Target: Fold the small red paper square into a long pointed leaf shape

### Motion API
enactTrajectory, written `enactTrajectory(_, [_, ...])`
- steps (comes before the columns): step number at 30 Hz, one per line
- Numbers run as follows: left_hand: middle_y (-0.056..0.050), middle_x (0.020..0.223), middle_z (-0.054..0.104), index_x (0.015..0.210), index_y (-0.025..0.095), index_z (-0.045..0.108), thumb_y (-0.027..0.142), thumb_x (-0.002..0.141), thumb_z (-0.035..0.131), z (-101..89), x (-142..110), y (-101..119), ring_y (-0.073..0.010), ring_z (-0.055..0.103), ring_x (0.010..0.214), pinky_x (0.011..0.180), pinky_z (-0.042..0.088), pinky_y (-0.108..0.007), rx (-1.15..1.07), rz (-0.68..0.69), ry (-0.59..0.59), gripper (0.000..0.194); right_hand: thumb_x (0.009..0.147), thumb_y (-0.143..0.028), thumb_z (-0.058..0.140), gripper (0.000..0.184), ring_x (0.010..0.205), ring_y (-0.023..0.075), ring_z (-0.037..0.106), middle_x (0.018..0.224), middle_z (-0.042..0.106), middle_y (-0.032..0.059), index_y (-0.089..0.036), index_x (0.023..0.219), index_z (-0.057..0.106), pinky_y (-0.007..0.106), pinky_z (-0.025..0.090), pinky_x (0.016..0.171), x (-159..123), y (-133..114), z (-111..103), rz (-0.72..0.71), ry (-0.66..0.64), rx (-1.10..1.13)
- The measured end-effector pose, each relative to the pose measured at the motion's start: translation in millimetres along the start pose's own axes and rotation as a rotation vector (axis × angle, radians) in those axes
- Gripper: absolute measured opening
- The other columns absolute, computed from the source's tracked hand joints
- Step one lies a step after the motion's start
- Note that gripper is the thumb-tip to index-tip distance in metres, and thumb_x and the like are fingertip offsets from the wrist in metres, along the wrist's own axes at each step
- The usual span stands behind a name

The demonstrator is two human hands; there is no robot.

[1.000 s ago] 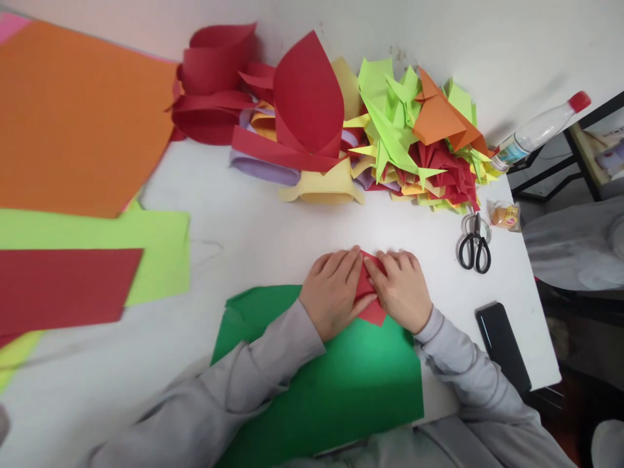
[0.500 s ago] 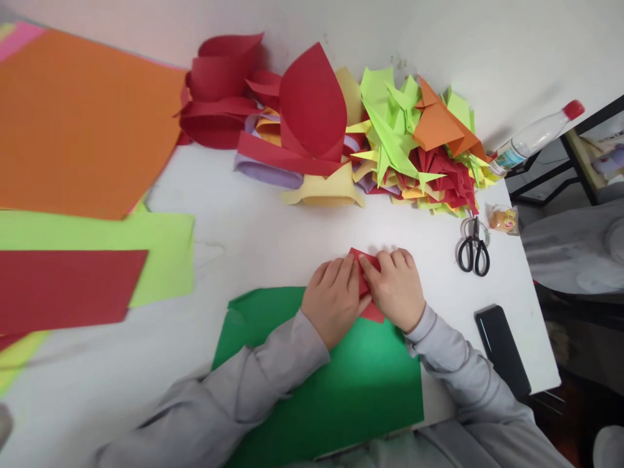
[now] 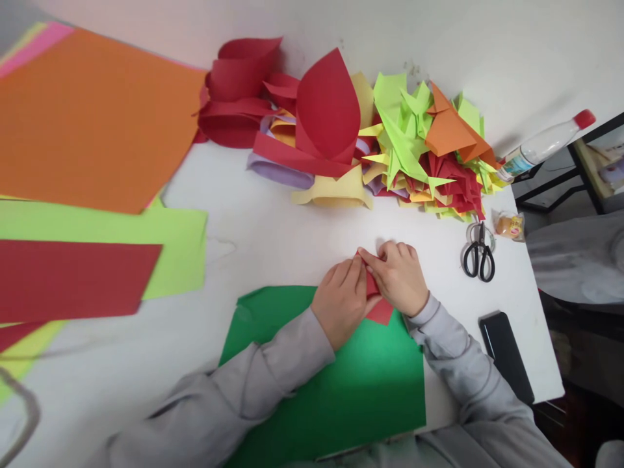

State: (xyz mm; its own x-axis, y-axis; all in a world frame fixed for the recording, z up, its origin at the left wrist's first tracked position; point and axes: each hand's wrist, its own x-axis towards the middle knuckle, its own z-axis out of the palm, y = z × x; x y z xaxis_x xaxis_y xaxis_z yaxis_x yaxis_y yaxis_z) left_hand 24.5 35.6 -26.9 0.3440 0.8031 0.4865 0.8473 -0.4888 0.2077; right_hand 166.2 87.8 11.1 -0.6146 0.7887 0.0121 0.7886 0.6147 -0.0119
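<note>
A small folded red paper [image 3: 381, 312] lies at the top edge of a green sheet [image 3: 341, 383] on the white table [image 3: 273, 240]. My left hand [image 3: 342, 301] presses on its left side, fingers together and curled over the fold. My right hand [image 3: 400, 276] covers its right side, fingertips pinching the upper red tip. Only the paper's lower corner and a thin strip between the hands show. Both arms wear grey sleeves.
A heap of folded and curled coloured paper [image 3: 361, 143] lies along the wall. Large orange [image 3: 92, 123], lime [image 3: 175, 234] and red [image 3: 73, 279] sheets cover the left. Black scissors [image 3: 479, 255], a phone [image 3: 507, 354], a wrapped sweet [image 3: 509, 225] and a bottle [image 3: 546, 143] are at the right.
Both hands have closed in over the red paper, so less of it shows. The right fingertips have shifted up to its top tip. The view has drifted slightly.
</note>
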Motion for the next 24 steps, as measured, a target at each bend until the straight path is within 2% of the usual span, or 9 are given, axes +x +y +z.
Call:
enactTrajectory(4, [-0.025,0.108,0.064,0.109,-0.001,0.061,0.042,0.087,0.051,-1.0,-0.3,-5.4,-0.033,0.057,0.098,0.082,0.049,-0.046,-0.051,-0.004,-0.003,0.05,0.095,-0.033,0.041,0.035,0.084,0.0221,0.042,0.092,0.053,0.0074,-0.029,0.126,0.055,0.037,0.031,0.077,0.3,4.4,8.5,0.023,0.061,0.091])
enactTrajectory(7, [-0.022,0.113,0.063,0.11,0.002,0.062,0.044,0.085,0.054,-1.1,-1.1,-10.2,-0.0327,0.056,0.099,0.084,0.047,-0.046,-0.069,0.006,-0.014,0.05,0.096,-0.028,0.038,0.034,0.087,0.0206,0.046,0.091,0.055,0.0068,-0.022,0.123,0.058,0.036,0.034,0.082,-4.8,7.9,15.2,0.067,0.161,0.24])
enactTrajectory(10, [-0.02,0.116,0.063,0.11,0.005,0.062,0.045,0.084,0.055,-0.2,-3.1,-14.2,-0.032,0.055,0.102,0.089,0.045,-0.046,-0.088,0.029,-0.01,0.048,0.094,-0.027,0.041,0.027,0.091,0.0203,0.049,0.092,0.058,0.0076,-0.015,0.105,0.063,0.035,0.037,0.085,-13.9,9.3,18.2,0.166,0.248,0.34])
enactTrajectory(13, [-0.016,0.116,0.064,0.113,0.01,0.061,0.048,0.082,0.056,0.1,-5.4,-17.2,-0.0309,0.056,0.103,0.097,0.038,-0.048,-0.1,0.009,0.002,0.049,0.089,-0.031,0.051,0.019,0.091,0.0216,0.049,0.092,0.057,0.0077,-0.016,0.089,0.063,0.036,0.038,0.084,-22.1,5.1,16.8,0.217,0.23,0.341])
enactTrajectory(18, [-0.019,0.113,0.064,0.112,0.006,0.059,0.052,0.079,0.058,0.2,-6.4,-19.3,-0.0332,0.056,0.102,0.095,0.039,-0.05,-0.058,-0.054,0.034,0.057,0.079,-0.035,0.064,0.021,0.094,0.024,0.048,0.098,0.055,0.0087,-0.016,0.087,0.06,0.039,0.039,0.085,-26.3,-8.6,14.8,0.259,0.211,0.37])
enactTrajectory(22, [-0.02,0.111,0.064,0.115,0.006,0.056,0.051,0.078,0.059,2.7,-6.1,-20.5,-0.0351,0.056,0.101,0.093,0.041,-0.054,-0.112,-0.023,0.058,0.059,0.075,-0.023,0.066,0.014,0.095,0.0218,0.051,0.095,0.056,0.0066,-0.018,0.083,0.056,0.038,0.04,0.087,-26.7,-14.0,17.2,0.27,0.297,0.587])
enactTrajectory(24, [-0.021,0.111,0.063,0.119,0.006,0.052,0.052,0.076,0.062,4.0,-6.4,-21.3,-0.0359,0.056,0.102,0.091,0.043,-0.056,-0.201,-0.03,0.078,0.063,0.074,-0.019,0.065,0.012,0.087,0.0189,0.053,0.088,0.057,0.0043,-0.019,0.078,0.054,0.035,0.044,0.082,-27.7,-14.5,18.0,0.279,0.328,0.727])
